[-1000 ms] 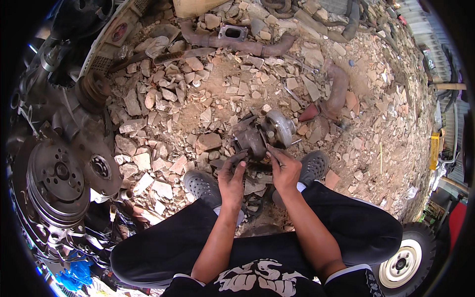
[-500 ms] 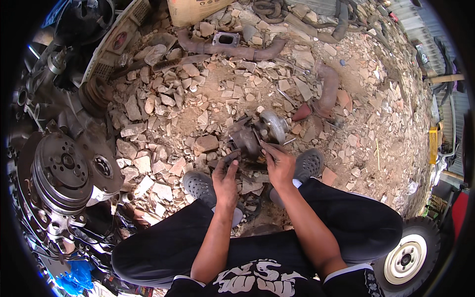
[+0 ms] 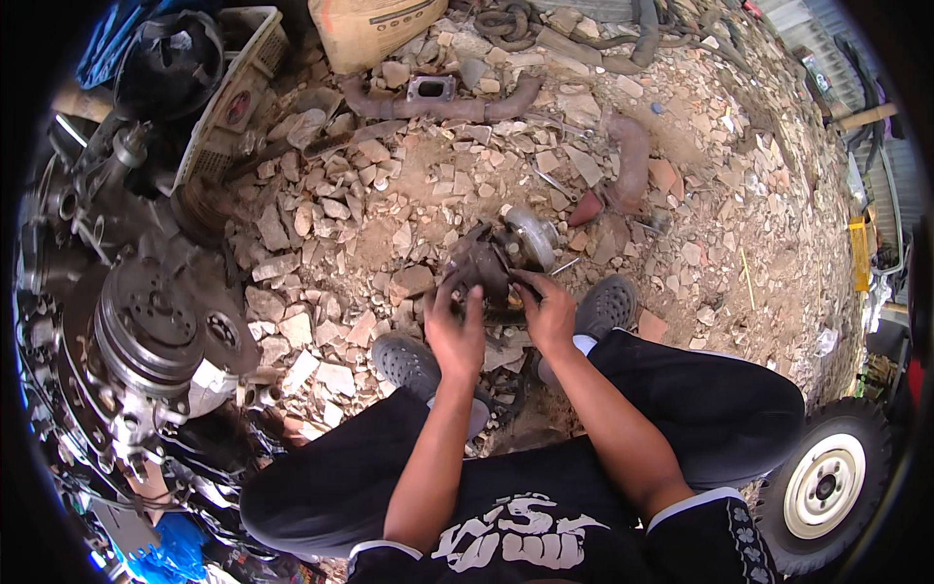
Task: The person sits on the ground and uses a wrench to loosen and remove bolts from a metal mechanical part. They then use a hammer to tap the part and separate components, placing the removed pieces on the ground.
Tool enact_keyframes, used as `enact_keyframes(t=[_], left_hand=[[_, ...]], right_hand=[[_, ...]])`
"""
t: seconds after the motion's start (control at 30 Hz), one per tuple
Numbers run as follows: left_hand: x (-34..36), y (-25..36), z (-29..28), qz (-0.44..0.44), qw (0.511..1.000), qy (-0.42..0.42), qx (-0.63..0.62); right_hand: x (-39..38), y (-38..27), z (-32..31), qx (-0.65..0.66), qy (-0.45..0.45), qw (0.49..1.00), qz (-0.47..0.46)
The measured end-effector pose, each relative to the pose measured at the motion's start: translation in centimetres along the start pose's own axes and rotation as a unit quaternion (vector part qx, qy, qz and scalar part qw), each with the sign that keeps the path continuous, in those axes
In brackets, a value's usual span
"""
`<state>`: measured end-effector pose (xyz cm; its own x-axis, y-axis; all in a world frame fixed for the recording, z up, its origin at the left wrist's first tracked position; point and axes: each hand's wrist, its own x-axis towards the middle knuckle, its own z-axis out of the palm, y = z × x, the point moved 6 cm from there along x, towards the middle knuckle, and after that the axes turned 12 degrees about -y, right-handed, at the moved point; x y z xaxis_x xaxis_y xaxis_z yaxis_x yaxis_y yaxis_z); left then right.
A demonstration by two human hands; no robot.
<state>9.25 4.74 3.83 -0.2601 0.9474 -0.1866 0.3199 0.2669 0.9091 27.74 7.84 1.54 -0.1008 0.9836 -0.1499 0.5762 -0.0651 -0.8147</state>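
A greasy turbocharger (image 3: pixel 489 269) sits low on the rubble between my shoes, with a dark rusty housing on the left and a pale metal housing (image 3: pixel 531 239) on the right. My left hand (image 3: pixel 455 329) grips the dark housing's near left edge, its thumb and curved fingers apart around that edge. On the near right side, my right hand (image 3: pixel 551 313) pinches the turbocharger near its middle with thumb and forefinger. Whether a small part is between those fingertips is hidden. A thin metal rod (image 3: pixel 565 265) sticks out beside the pale housing.
Beyond lie a wrench (image 3: pixel 556 184), a dull red piece (image 3: pixel 586 208), a curved rusty pipe (image 3: pixel 630 165) and a long rusty pipe (image 3: pixel 443 104) with a flange. Heavy engine parts (image 3: pixel 151 321) crowd the left, near a plastic crate (image 3: pixel 226 107). A wheel (image 3: pixel 825 487) stands at right.
My left hand has moved up against the dark housing, its thumb and fingers spreading from a closer pinch. The right hand remains at the turbocharger. The whole view has shifted slightly.
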Motion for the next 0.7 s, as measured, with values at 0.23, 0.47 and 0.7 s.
enact_keyframes(t=[0.23,0.47,0.7], left_hand=[[4.5,2.1,4.2,-0.019,0.98,0.052,0.193],[3.8,1.1,6.3,0.041,0.949,0.133,0.283],[3.5,1.0,6.5,0.091,0.937,0.189,0.278]], right_hand=[[-0.1,0.2,-0.2,0.027,-0.051,0.998,-0.01],[-0.4,3.4,0.3,0.137,-0.097,0.986,0.006],[0.5,-0.1,-3.1,0.059,-0.09,0.994,0.017]])
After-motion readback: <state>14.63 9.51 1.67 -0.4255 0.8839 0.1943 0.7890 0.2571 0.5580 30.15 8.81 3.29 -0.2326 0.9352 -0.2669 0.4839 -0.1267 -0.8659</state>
